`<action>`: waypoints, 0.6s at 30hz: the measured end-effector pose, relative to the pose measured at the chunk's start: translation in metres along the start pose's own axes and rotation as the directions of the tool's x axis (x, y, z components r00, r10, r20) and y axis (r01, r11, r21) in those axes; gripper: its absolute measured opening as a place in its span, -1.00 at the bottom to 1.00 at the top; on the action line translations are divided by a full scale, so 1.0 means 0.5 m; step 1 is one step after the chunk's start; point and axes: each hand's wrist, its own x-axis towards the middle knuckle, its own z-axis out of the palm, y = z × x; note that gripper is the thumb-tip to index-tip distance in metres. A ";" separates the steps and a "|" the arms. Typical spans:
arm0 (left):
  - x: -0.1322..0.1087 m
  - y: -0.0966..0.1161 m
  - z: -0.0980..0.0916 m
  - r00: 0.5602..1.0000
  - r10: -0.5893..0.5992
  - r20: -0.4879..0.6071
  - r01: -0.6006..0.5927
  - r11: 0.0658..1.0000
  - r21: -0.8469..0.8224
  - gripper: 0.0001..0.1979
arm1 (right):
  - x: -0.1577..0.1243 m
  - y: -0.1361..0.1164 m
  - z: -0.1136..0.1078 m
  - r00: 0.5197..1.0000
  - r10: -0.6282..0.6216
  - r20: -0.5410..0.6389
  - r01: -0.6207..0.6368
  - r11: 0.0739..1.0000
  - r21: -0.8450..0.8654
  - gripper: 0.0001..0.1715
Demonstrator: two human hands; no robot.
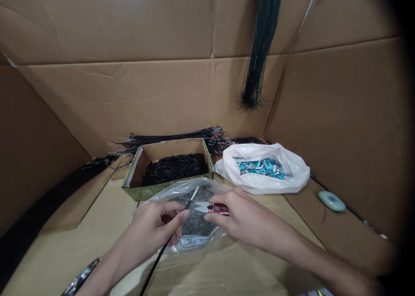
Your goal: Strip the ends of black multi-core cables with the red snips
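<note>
My left hand [160, 224] pinches a thin black cord [168, 240] with a pale metal tip that points up and to the right. My right hand [241, 218] grips small red-handled thread snips [212, 208], their blades pointing left toward the cord's tip. Both hands hover over a clear plastic bag [194, 233] filled with tiny dark metal pieces.
A green patterned box [138, 192] holds short black tubes. Behind it lies a bundle of black cords [168, 138] with metal tips. A white plastic bag [292, 170] holds shiny teal pieces. Dark cords [261, 45] hang on the cardboard wall. A pale round object [331, 200] lies right.
</note>
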 end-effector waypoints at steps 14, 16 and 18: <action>0.015 -0.003 0.025 0.999 0.038 0.035 -0.044 0.980 0.193 -0.53 | 0.041 0.027 0.063 0.998 0.009 0.059 -0.011 1.000 0.021 -0.74; 0.022 -0.007 0.025 0.998 0.042 0.038 -0.049 0.978 0.201 -0.53 | 0.040 0.032 0.082 0.999 0.023 0.041 -0.022 0.999 -0.031 -0.71; 0.028 -0.011 0.026 0.998 0.040 0.040 -0.048 0.978 0.203 -0.53 | 0.041 0.037 0.092 0.998 0.046 0.030 -0.044 0.997 -0.065 -0.72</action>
